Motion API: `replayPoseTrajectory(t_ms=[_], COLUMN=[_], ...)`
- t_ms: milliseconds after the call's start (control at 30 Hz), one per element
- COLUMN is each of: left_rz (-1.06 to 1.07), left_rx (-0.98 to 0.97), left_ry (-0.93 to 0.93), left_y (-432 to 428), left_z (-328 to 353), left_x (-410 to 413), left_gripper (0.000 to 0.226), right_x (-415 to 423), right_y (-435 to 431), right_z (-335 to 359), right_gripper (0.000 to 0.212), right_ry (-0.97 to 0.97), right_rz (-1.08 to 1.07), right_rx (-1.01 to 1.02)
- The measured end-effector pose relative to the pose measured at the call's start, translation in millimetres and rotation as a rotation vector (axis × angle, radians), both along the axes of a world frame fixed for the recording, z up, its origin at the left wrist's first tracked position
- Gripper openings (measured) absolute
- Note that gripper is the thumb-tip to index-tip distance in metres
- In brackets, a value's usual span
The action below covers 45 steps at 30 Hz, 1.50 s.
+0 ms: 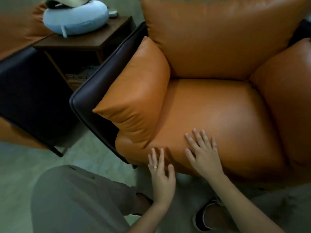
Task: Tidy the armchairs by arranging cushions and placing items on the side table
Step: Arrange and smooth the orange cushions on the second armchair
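Observation:
An orange leather armchair fills the view, with a seat cushion (218, 111), a back cushion (227, 36) and a left arm cushion (139, 91) lying against its dark frame (97, 84). My right hand (203, 152) lies flat with spread fingers on the front of the seat cushion. My left hand (161, 174) is open at the seat's front left edge, fingertips touching the leather. A light blue neck pillow (75, 19) sits on the dark wooden side table (80, 41) at the upper left.
A second armchair with a dark side (30, 91) stands to the left of the side table. A small pale object (113, 13) lies behind the pillow on the table. The right arm cushion (286, 91) is at the right edge. My legs and shoes are on the grey floor below.

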<state>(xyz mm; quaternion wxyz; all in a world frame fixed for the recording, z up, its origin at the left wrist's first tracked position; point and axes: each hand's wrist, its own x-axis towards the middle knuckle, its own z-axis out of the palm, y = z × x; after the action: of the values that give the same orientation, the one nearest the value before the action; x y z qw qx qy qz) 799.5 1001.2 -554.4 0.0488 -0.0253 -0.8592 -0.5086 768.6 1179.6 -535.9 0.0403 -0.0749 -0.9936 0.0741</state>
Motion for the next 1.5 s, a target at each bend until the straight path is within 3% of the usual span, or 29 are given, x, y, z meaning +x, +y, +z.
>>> replayPoseTrajectory(t_ms=[100, 167, 267, 433, 567, 667, 867, 1000, 1233, 1333, 1500], left_rz=[-0.049, -0.160, -0.316, -0.455, -0.433, -0.402, -0.448, -0.548, -0.632, -0.730, -0.763], left_rx=[-0.020, -0.215, -0.656, -0.908, -0.857, -0.853, -0.889, -0.929, -0.995, -1.022, -1.081], left_ry=[-0.052, 0.012, 0.191, 0.443, 0.611, 0.645, 0.455, 0.332, 0.289, 0.346, 0.364], left_y=[20.0, 28.7, 36.7, 47.1, 51.5, 52.1, 52.0, 46.2, 83.5, 107.5, 140.8], left_z=[3.6, 7.0, 12.4, 10.7, -9.8, -21.9, 5.3, 21.9, 33.0, 35.7, 37.1], left_x=[-10.2, -30.3, -71.4, -99.3, -116.3, -127.7, -110.2, -103.4, -93.0, -84.8, -80.4], left_gripper=[0.056, 0.053, 0.058, 0.062, 0.058, 0.058, 0.059, 0.060, 0.066, 0.070, 0.086], right_x=[25.5, 35.6, 39.4, 34.4, 7.5, -4.5, 12.4, 37.5, 87.9, 96.0, 85.4], right_y=[31.1, 48.2, 65.5, 64.0, 57.5, 58.5, 56.8, 60.7, 98.1, 122.9, 154.0], right_z=[-7.6, -8.0, -7.8, -19.9, -41.4, -48.9, -24.7, -10.0, 0.5, -9.6, -17.5], right_gripper=[0.061, 0.060, 0.060, 0.058, 0.057, 0.058, 0.059, 0.078, 0.083, 0.094, 0.107], right_ry=[0.021, 0.032, 0.055, 0.226, 0.465, 0.482, 0.306, 0.337, 0.812, 0.825, 0.761], right_rz=[-0.111, -0.182, -0.261, -0.339, -0.422, -0.425, -0.404, -0.409, -0.977, -1.104, -1.080], right_rx=[0.009, 0.005, -0.021, 0.007, 0.020, 0.053, -0.056, -0.325, -0.507, -0.605, -0.707])
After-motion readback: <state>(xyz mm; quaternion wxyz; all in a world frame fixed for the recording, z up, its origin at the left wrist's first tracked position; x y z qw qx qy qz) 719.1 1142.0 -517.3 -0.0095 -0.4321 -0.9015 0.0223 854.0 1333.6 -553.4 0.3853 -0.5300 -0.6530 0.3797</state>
